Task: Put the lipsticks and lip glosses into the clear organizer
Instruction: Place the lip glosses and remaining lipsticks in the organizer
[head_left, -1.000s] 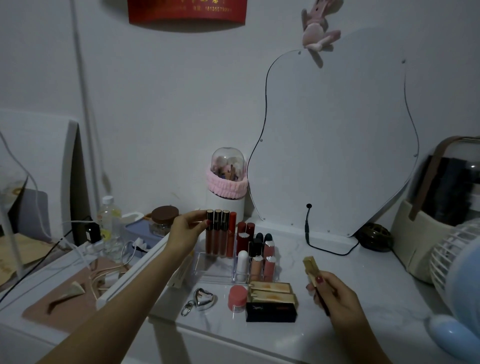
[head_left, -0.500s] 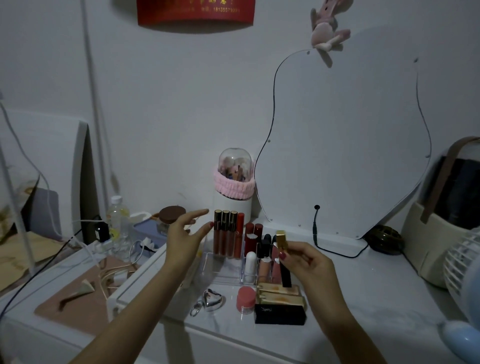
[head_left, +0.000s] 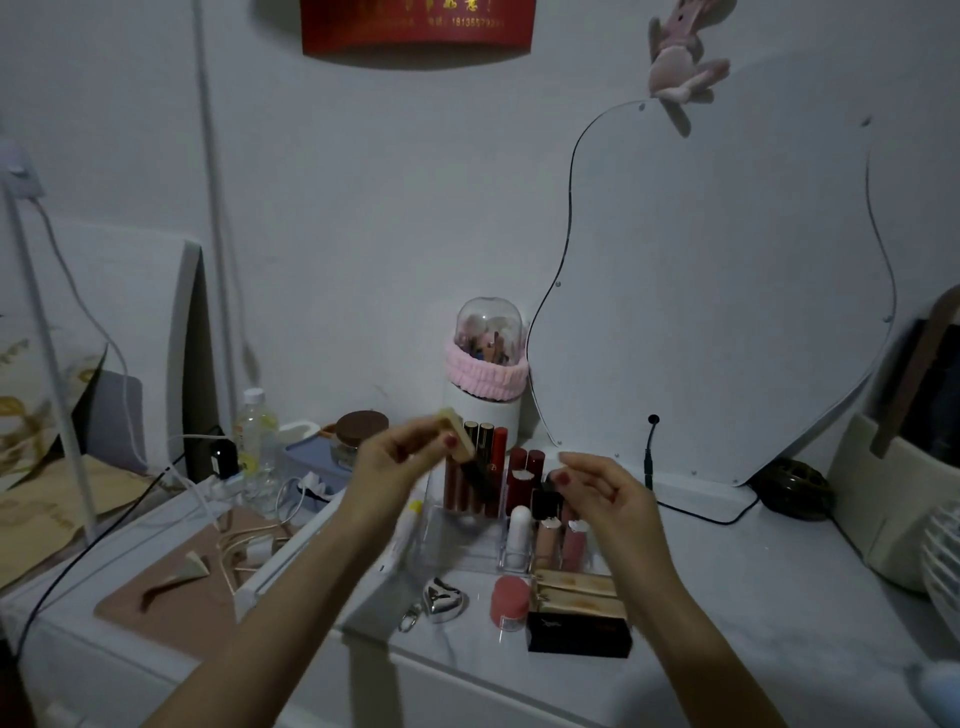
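While boxes (head_left: 576, 597) front the organizer (head_left: 467, 540), the left hand (head_left: 395, 467) pinches a lipstick (head_left: 465, 452).

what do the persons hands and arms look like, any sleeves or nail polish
Both forearms are bare, with no sleeves, watch or bracelets in view. The left hand and the right hand have red-painted fingernails. No rings can be made out; the picture is dim and slightly blurred.

The left hand (head_left: 387, 462) pinches a gold-capped lipstick (head_left: 465, 457), tilted, above the back-left slots of the clear organizer (head_left: 467, 540); the right hand (head_left: 605, 493) hovers over the organizer's right side, fingers loosely curled, holding nothing. Lip glosses (head_left: 485, 467) stand upright in the back row; a pink jar (head_left: 509, 603), gold boxes (head_left: 576, 592) and a silver heart (head_left: 444, 605) lie in front on the white table (head_left: 779, 597).
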